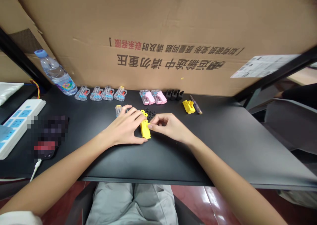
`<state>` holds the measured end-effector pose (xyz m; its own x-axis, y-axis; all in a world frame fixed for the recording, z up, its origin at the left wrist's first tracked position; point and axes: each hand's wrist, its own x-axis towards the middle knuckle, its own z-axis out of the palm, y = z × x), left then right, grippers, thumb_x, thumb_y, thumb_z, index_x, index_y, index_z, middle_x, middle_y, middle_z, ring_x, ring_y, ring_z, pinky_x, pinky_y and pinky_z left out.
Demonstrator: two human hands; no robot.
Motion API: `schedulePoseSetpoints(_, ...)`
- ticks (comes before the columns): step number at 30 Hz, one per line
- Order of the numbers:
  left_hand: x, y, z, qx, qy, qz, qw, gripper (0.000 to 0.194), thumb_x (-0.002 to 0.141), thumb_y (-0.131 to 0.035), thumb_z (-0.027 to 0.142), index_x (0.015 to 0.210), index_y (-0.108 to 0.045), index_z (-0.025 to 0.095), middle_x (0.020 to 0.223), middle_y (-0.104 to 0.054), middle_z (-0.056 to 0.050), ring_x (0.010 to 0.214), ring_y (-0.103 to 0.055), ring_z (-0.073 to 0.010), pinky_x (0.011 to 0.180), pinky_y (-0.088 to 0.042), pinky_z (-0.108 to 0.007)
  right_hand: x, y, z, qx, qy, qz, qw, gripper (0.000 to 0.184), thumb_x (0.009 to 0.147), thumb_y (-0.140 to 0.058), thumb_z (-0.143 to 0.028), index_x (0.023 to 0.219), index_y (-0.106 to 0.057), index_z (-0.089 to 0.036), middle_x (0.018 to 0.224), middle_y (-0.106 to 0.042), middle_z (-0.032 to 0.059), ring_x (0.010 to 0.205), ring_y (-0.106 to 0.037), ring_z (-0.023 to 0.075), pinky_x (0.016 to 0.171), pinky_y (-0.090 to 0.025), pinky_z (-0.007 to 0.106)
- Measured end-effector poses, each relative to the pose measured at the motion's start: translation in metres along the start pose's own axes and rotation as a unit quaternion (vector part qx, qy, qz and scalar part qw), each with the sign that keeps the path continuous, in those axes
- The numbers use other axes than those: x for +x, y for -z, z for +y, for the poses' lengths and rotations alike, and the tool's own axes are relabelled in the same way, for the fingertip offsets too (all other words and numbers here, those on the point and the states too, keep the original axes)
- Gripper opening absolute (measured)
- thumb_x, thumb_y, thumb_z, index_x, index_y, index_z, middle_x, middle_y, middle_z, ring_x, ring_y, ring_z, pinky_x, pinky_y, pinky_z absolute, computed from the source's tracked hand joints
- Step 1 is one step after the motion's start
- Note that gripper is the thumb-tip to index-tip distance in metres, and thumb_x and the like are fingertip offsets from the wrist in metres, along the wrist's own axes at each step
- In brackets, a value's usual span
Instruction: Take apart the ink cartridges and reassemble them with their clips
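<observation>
My left hand (pixel 126 127) grips a yellow plastic shell part (pixel 145 131), thumb at its near end and fingers at its far end. Against the part's right side, my right hand (pixel 167 127) is closed in a pinch; a small yellow bit shows at the fingertips, too small to make out. Just beyond the hands lie several small yellow rings (pixel 145 114) and several black rings (pixel 149 113). A clear plastic piece with a yellow end (pixel 118 111) is partly hidden behind my left fingers.
Along the cardboard stand several clear plastic assemblies (pixel 96 93), two pink-and-clear ones (pixel 148 97) and black parts (pixel 174 94). Another yellow part (pixel 189 106) lies beside a screwdriver (pixel 196 105). At left are a water bottle (pixel 58 73), a power strip (pixel 22 122) and a phone (pixel 49 154).
</observation>
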<state>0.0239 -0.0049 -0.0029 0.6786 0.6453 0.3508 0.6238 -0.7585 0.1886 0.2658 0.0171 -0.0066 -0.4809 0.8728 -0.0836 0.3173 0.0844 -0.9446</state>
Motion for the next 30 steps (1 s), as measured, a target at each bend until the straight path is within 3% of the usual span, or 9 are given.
schedulePoseSetpoints(6, 0.001, 0.001, -0.001, 0.018, -0.017, 0.005, 1.000, 0.052, 0.088, -0.076, 0.054, 0.124, -0.068, 0.016, 0.123, -0.074, -0.013, 0.121, -0.064, -0.0344, 0.121, -0.032, -0.056, 0.001, 0.000, 0.003, 0.060, 0.004, 0.010, 0.998, 0.041, 0.072, -0.096, -0.046, 0.089, -0.067, -0.021, 0.078, -0.073, -0.0007, 0.070, -0.065, 0.0155, 0.069, -0.052, 0.030)
schedulePoseSetpoints(10, 0.001, 0.002, 0.000, 0.028, -0.023, 0.007, 0.999, 0.050, 0.089, -0.075, 0.052, 0.124, -0.068, 0.016, 0.122, -0.075, -0.012, 0.118, -0.065, -0.0339, 0.120, -0.033, -0.055, 0.001, -0.004, 0.002, 0.081, 0.005, -0.007, 0.997, 0.039, 0.079, -0.091, -0.042, 0.104, -0.068, -0.022, 0.084, -0.075, 0.0003, 0.077, -0.069, 0.0169, 0.079, -0.056, 0.034)
schedulePoseSetpoints(18, 0.001, 0.002, 0.001, 0.046, -0.032, 0.011, 0.998, 0.049, 0.091, -0.072, 0.052, 0.123, -0.068, 0.016, 0.120, -0.076, -0.012, 0.115, -0.066, -0.0336, 0.119, -0.033, -0.055, 0.001, -0.008, 0.000, 0.146, -0.024, -0.006, 0.989, 0.037, 0.075, -0.091, -0.030, 0.102, -0.066, -0.022, 0.081, -0.071, -0.0023, 0.073, -0.065, 0.0145, 0.074, -0.055, 0.031)
schedulePoseSetpoints(23, 0.002, 0.003, 0.001, 0.034, -0.023, 0.007, 0.999, 0.050, 0.090, -0.073, 0.052, 0.124, -0.069, 0.016, 0.122, -0.076, -0.013, 0.117, -0.066, -0.0339, 0.120, -0.033, -0.055, 0.002, -0.008, 0.003, 0.137, -0.025, -0.005, 0.990, 0.040, 0.075, -0.093, -0.036, 0.102, -0.066, -0.022, 0.080, -0.070, -0.0019, 0.072, -0.064, 0.0150, 0.075, -0.056, 0.032)
schedulePoseSetpoints(27, 0.002, 0.007, -0.006, -0.006, 0.010, 0.015, 1.000, 0.054, 0.088, -0.075, 0.055, 0.126, -0.069, 0.017, 0.122, -0.076, -0.012, 0.118, -0.066, -0.0330, 0.122, -0.030, -0.056, 0.002, -0.007, 0.006, 0.068, 0.038, 0.053, 0.995, 0.035, 0.086, -0.085, -0.047, 0.103, -0.068, -0.022, 0.092, -0.071, 0.0031, 0.078, -0.066, 0.0173, 0.077, -0.058, 0.035)
schedulePoseSetpoints(30, 0.003, 0.009, -0.012, -0.066, 0.065, 0.031, 0.995, 0.052, 0.090, -0.073, 0.058, 0.126, -0.071, 0.020, 0.117, -0.077, -0.010, 0.115, -0.067, -0.0306, 0.121, -0.030, -0.055, 0.001, -0.006, 0.008, -0.035, 0.126, 0.100, 0.986, 0.033, 0.096, -0.074, -0.049, 0.117, -0.070, -0.024, 0.110, -0.073, 0.0084, 0.085, -0.067, 0.0203, 0.082, -0.060, 0.039)
